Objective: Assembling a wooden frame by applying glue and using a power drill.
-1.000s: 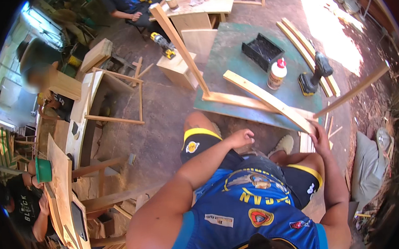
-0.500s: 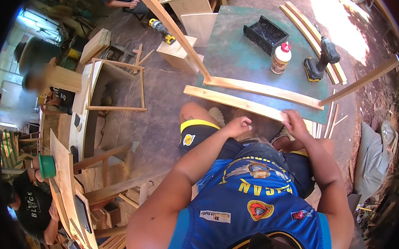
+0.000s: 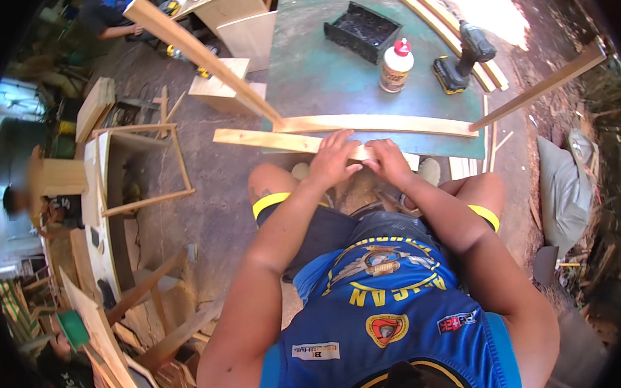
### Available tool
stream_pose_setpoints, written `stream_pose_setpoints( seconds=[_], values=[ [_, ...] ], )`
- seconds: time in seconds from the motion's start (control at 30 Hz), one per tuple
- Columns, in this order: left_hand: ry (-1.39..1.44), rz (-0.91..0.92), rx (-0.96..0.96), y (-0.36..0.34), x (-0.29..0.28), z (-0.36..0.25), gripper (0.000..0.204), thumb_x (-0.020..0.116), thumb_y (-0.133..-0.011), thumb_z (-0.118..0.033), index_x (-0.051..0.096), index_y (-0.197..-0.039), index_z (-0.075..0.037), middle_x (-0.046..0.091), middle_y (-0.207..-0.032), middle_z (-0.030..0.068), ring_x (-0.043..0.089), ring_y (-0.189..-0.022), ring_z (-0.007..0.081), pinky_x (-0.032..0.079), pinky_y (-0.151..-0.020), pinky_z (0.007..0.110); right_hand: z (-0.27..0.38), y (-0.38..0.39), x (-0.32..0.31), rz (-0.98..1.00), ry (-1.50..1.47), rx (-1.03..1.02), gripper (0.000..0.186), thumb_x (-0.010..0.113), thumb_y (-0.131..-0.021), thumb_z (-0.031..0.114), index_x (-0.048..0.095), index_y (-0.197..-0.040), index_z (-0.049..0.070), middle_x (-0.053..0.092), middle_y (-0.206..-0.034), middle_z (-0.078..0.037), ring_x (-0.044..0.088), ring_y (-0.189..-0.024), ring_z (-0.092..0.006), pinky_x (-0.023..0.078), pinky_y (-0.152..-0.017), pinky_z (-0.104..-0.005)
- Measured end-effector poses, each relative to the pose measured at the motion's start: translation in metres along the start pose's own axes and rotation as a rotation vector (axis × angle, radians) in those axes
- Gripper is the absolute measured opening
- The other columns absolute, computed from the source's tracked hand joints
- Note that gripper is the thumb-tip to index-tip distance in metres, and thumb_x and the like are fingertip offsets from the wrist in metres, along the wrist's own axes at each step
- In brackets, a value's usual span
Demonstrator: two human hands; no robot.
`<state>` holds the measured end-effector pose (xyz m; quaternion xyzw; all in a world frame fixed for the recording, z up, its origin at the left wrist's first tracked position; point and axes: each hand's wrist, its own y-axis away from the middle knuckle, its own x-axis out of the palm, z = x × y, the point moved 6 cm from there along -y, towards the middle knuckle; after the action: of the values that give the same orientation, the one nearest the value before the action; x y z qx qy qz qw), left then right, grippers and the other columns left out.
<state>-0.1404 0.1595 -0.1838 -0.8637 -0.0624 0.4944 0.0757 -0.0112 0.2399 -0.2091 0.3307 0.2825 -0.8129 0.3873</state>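
My left hand (image 3: pixel 332 160) is closed over a loose wooden strip (image 3: pixel 261 138) near its right end, fingers on top and thumb on the near side. My right hand (image 3: pixel 389 161) grips the same strip beside the left, covering its right end. The strip's left part sticks out past the green tabletop. Just beyond it lies a wooden rail (image 3: pixel 384 123) on the table, with a long leg (image 3: pixel 206 61) rising from its left end and another leg (image 3: pixel 542 84) from its right end, the three forming a U-shaped frame.
On the green table (image 3: pixel 302 52) stand a black tray (image 3: pixel 362 32), a white glue bottle (image 3: pixel 396 66) with a red cap, and a cordless drill (image 3: pixel 464 58). Two long strips (image 3: pixel 450 32) lie at the far right. Co-workers (image 3: pixel 73 379) are at the left and far left.
My left hand has come up from above my lap onto the strip. With my right hand on it, the strip has shifted left along the rail. The whole view has turned slightly.
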Motion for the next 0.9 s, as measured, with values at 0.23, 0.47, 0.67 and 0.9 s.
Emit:
stream_pose_setpoints(
  seconds=[0.23,0.47,0.67,0.9],
  values=[
    [-0.139,0.089,0.079,-0.033,-0.005,0.04,0.071,0.065,-0.074,-0.055,0.048,-0.13,-0.015,0.031,-0.146,0.0147,0.021,-0.139,0.0314,0.012,-0.114,0.049,0.023,-0.035,-0.079,-0.25,-0.374,0.049,0.017,0.075,-0.074,0.009,0.064,-0.087,0.005,0.065,-0.086,-0.008,0.061,-0.084,-0.0224,0.048,-0.076,-0.0314],
    [-0.274,0.163,-0.054,-0.031,0.009,0.064,0.068,0.049,-0.086,-0.055,0.034,-0.142,-0.02,0.027,-0.149,0.0133,0.019,-0.14,0.0296,0.009,-0.113,0.052,0.042,-0.217,-0.2,-0.011,-0.288,0.047,0.014,0.069,-0.083,0.016,0.072,-0.088,0.003,0.069,-0.082,-0.001,0.061,-0.075,-0.0081,0.049,-0.072,-0.0239],
    [-0.251,0.188,-0.03,-0.044,0.011,0.061,0.069,0.048,-0.086,-0.055,0.031,-0.144,-0.021,0.026,-0.149,0.013,0.02,-0.139,0.0295,0.009,-0.112,0.053,-0.092,-0.324,-0.152,0.432,0.195,0.203,0.016,0.066,-0.08,0.013,0.069,-0.093,0.003,0.07,-0.087,-0.009,0.065,-0.081,-0.0192,0.051,-0.073,-0.032],
    [-0.225,0.24,-0.067,-0.043,0.013,0.067,0.068,0.049,-0.086,-0.056,0.032,-0.143,-0.023,0.026,-0.149,0.0125,0.02,-0.139,0.0284,0.01,-0.112,0.054,-0.135,-0.345,-0.072,0.818,0.807,0.004,0.022,0.066,-0.074,0.01,0.068,-0.095,0.003,0.067,-0.099,-0.018,0.063,-0.097,-0.0324,0.051,-0.083,-0.0403]
  ],
)
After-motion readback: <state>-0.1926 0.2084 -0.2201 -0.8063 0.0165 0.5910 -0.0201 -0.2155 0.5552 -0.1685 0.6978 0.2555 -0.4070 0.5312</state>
